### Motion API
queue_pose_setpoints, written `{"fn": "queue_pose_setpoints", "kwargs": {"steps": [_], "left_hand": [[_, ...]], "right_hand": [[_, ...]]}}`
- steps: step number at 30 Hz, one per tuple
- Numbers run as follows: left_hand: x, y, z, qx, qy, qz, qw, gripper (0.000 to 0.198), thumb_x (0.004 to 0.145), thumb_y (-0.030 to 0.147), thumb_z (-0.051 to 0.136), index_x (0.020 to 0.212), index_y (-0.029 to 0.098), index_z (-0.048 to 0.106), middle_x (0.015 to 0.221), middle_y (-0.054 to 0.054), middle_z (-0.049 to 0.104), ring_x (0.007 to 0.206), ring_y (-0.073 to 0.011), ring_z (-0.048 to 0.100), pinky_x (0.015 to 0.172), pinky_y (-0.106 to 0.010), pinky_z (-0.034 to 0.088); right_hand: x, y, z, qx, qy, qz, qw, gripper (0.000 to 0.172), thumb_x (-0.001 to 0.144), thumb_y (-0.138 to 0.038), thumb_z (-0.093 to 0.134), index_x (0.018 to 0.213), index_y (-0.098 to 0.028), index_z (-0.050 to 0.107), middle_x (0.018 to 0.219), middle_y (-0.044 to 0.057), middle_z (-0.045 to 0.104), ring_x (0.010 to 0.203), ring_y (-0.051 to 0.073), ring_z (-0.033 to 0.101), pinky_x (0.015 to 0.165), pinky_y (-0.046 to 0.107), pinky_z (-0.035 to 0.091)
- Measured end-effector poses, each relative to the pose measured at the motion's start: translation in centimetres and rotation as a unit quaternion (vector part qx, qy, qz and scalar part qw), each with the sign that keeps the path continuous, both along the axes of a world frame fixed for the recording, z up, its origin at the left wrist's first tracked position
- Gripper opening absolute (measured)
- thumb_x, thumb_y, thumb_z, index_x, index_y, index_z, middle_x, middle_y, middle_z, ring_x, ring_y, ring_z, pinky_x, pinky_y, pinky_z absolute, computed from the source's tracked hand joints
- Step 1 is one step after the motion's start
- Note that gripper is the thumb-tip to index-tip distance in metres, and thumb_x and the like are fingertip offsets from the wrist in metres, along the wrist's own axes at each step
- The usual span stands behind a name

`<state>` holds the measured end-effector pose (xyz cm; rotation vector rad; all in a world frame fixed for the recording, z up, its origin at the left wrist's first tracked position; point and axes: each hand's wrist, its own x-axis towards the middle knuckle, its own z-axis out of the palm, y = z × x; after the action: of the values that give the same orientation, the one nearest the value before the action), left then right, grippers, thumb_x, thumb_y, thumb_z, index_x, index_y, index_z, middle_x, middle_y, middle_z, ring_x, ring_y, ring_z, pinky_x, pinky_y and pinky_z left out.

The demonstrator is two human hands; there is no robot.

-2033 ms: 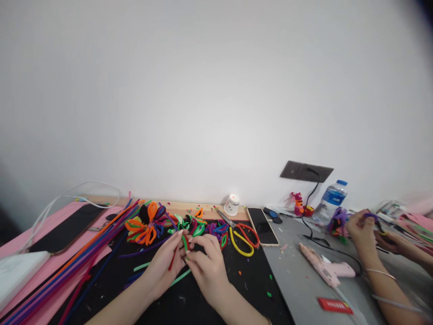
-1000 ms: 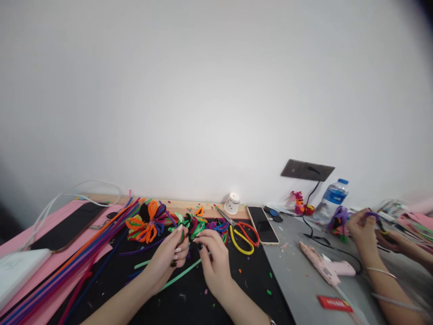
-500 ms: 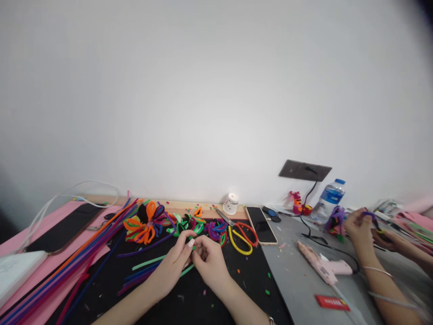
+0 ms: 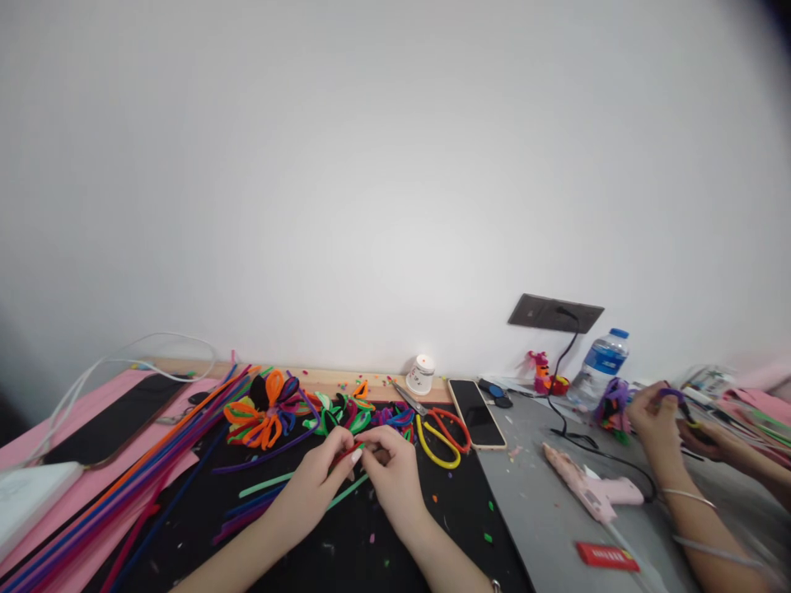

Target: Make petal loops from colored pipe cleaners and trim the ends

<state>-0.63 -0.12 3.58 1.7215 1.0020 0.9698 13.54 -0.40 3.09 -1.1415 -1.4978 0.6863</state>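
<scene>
My left hand (image 4: 314, 487) and my right hand (image 4: 392, 476) meet over the black mat (image 4: 432, 527), fingertips pinched together on a short red pipe cleaner piece (image 4: 347, 452). A light green pipe cleaner (image 4: 272, 483) lies on the mat just under my hands. Beyond my fingers sits a heap of looped pipe cleaner petals (image 4: 346, 412) in green, purple and red, and to its left an orange and multicoloured pipe cleaner flower (image 4: 263, 410).
Long pipe cleaners (image 4: 142, 461) fan across pink paper at left. Yellow and red handled scissors (image 4: 436, 428), a phone (image 4: 474, 401), a white cup (image 4: 422, 375), a pink glue gun (image 4: 590, 486) and a water bottle (image 4: 599, 361) lie right. Another person's hands (image 4: 664, 420) work at far right.
My hands separated a second ago with a green and red piece, then came back together lower on the mat. They now pinch a red piece between them.
</scene>
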Motion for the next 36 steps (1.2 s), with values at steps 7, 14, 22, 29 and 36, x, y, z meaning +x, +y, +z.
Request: {"fn": "queue_pose_setpoints", "kwargs": {"steps": [7,14,22,29,36], "left_hand": [[0.0,0.1,0.3,0.024,-0.029,0.002,0.999,0.02,0.083,0.033,0.05,0.081,0.021,0.066,0.078,-0.003,0.063,0.074,-0.0191,0.054,0.071,-0.025,0.042],[0.1,0.5,0.1,0.009,-0.05,-0.017,0.999,0.015,0.078,0.027,0.057,0.076,0.023,0.071,0.095,-0.005,0.066,0.094,-0.0229,0.057,0.087,-0.028,0.04],[0.0,0.6,0.0,0.037,-0.017,-0.009,0.999,0.015,0.077,0.027,0.059,0.072,0.025,0.073,0.089,-0.005,0.068,0.089,-0.0236,0.06,0.084,-0.029,0.044],[-0.1,0.4,0.0,0.074,0.027,0.007,0.997,0.016,0.079,0.028,0.057,0.073,0.025,0.072,0.095,-0.005,0.067,0.091,-0.0225,0.06,0.084,-0.028,0.043],[-0.1,0.4,0.0,0.086,0.007,0.007,0.996,0.017,0.079,0.026,0.057,0.073,0.024,0.072,0.096,-0.006,0.066,0.09,-0.0223,0.06,0.083,-0.027,0.044]], "right_hand": [[0.4,0.6,-0.5,-0.024,0.058,0.011,0.998,0.017,0.068,-0.01,0.056,0.077,-0.017,0.069,0.07,0.003,0.064,0.06,0.014,0.06,0.053,0.023,0.049],[0.6,0.6,-0.3,-0.023,0.061,0.018,0.998,0.021,0.069,-0.009,0.056,0.08,-0.018,0.07,0.074,0.003,0.064,0.062,0.015,0.06,0.054,0.024,0.05],[0.7,0.7,-0.3,-0.003,0.038,0.026,0.999,0.017,0.072,-0.011,0.058,0.081,-0.02,0.071,0.079,0.004,0.066,0.07,0.016,0.062,0.057,0.024,0.051],[0.8,0.5,0.4,0.014,0.02,0.047,0.999,0.026,0.075,-0.007,0.054,0.086,-0.023,0.072,0.082,0.004,0.068,0.078,0.018,0.063,0.072,0.03,0.052],[0.7,0.4,0.5,0.008,0.026,0.036,0.999,0.025,0.073,-0.007,0.054,0.083,-0.021,0.071,0.081,0.004,0.067,0.075,0.017,0.063,0.067,0.028,0.051]]}}
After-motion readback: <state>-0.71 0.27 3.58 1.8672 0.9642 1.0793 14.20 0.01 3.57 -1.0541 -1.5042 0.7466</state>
